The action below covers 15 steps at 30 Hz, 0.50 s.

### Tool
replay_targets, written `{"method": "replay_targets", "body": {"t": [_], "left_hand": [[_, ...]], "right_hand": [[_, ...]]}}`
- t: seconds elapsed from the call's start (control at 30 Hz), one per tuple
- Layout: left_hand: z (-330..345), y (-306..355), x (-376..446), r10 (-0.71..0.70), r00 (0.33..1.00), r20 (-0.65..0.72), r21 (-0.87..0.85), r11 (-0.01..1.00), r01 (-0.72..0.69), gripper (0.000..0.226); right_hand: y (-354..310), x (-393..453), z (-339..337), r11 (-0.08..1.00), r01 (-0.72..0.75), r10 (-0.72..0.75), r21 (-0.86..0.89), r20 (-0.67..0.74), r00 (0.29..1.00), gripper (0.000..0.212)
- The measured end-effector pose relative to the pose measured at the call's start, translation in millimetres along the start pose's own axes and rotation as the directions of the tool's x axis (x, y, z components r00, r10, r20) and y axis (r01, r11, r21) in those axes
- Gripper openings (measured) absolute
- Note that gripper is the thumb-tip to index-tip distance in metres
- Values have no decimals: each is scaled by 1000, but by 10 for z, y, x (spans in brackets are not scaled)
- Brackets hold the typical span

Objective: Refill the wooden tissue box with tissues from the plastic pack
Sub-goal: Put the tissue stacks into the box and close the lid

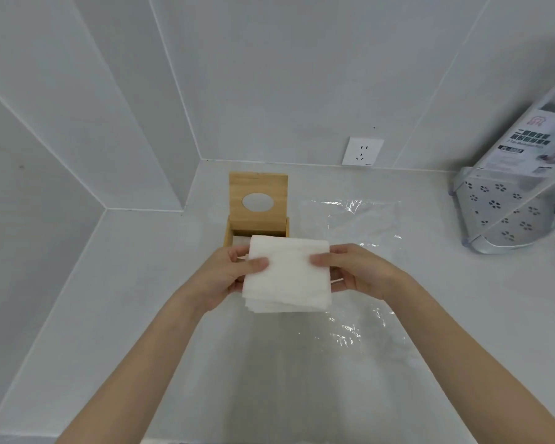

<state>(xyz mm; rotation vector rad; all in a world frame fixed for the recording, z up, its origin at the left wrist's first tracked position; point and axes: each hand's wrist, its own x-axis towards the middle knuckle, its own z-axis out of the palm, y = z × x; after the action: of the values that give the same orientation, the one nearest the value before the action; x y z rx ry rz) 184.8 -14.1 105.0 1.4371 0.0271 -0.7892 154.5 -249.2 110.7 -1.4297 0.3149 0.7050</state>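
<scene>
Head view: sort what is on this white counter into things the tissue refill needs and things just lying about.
Needed:
- stack of white tissues, held by left hand and right hand
- light wooden tissue box, lid with oval hole raised
- clear plastic pack, flat beside the box

Lying about:
- white wall socket
- white perforated corner rack
- printed carton

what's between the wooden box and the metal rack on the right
In the head view, only the clear plastic pack lies flat on the white counter between the wooden tissue box and the perforated metal rack; nothing else sits there.
</scene>
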Motion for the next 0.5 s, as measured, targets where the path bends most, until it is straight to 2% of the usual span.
{"method": "replay_targets", "body": {"t": [0.07, 0.17, 0.33, 0.5], "left_hand": [[-132, 49, 64, 4, 999, -51, -6, 1000, -4, 18], [-301, 97, 187, -29, 992, -119, 1, 1000, 30, 17], [-488, 129, 378, -74, 968, -239, -26, 997, 69, 14], [-552, 124, 474, -19, 937, -349, 80, 996, 49, 9]], "right_hand": [[-46, 146, 74, 999, -8, 10, 45, -47, 999, 24], [-114, 364, 179, 997, -8, 17, 79, -111, 994, 15], [-186, 617, 285, 999, 27, -18, 34, -238, 971, 5], [-236, 742, 340, 999, 54, -50, 3, -329, 943, 4]]}}
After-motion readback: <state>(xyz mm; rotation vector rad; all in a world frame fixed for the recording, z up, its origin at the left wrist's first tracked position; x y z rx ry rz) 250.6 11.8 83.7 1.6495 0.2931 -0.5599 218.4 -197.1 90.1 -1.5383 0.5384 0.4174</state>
